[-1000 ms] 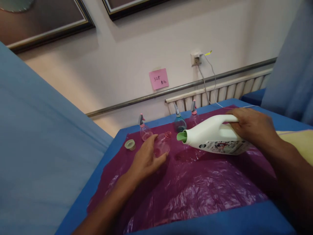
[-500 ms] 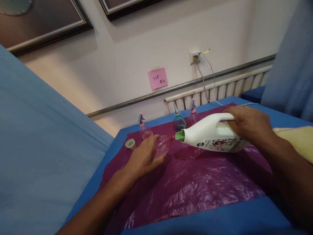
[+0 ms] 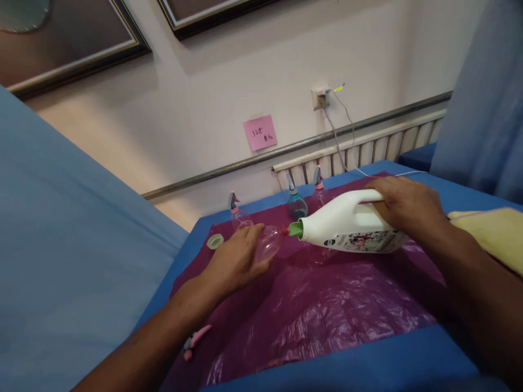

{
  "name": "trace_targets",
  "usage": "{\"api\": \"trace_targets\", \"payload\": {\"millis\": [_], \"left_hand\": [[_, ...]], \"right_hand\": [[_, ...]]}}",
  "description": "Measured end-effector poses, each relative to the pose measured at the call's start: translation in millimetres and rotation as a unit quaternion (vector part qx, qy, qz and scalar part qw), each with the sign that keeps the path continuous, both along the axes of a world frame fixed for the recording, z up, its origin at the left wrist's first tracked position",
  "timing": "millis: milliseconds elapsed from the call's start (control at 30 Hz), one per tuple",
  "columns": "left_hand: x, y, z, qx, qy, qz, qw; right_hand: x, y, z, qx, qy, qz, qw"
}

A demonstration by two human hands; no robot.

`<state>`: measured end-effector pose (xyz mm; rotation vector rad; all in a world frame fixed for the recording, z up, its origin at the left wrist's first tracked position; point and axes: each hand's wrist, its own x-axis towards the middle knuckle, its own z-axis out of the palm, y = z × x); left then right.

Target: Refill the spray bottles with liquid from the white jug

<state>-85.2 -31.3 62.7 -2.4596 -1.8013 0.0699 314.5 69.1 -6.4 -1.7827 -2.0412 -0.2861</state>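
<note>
My left hand (image 3: 241,253) is wrapped round a clear pink spray bottle (image 3: 269,242) without its spray head, tilted with its neck to the right. By its handle, my right hand (image 3: 408,204) grips a white detergent jug (image 3: 347,223) with a printed label, lying over on its side in the air. The jug's green spout (image 3: 295,229) meets the mouth of the pink bottle. Whether liquid flows is too small to tell. A loose pink and grey spray head (image 3: 196,341) lies beside my left forearm. A pale green cap (image 3: 214,241) stands left of my left hand.
Behind my hands stand a pink spray bottle (image 3: 239,215), a teal spray bottle (image 3: 297,204) and another pink spray bottle (image 3: 320,193). Purple plastic sheeting (image 3: 327,310) covers the blue table (image 3: 351,362). A yellow cloth (image 3: 492,234) is at right; a white cable (image 3: 349,130) hangs behind.
The jug's spout and the pink bottle's mouth have come together, closing the small gap. The loose spray head now shows beside my left forearm. The view has shifted slightly.
</note>
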Motion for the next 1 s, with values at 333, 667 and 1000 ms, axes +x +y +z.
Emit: {"api": "trace_targets", "payload": {"millis": [333, 667, 1000], "left_hand": [[9, 3, 14.9, -0.022, 0.08, 0.004, 0.997], [18, 3, 26.3, -0.022, 0.117, 0.004, 0.993], [24, 6, 34.8, -0.04, 0.135, 0.01, 0.99]], "right_hand": [[-3, 0, 3.6, -0.012, -0.011, 0.002, 1.0], [-3, 1, 2.8, -0.012, -0.015, 0.005, 1.0], [-3, 2, 0.1, -0.004, -0.024, 0.016, 1.0]]}}
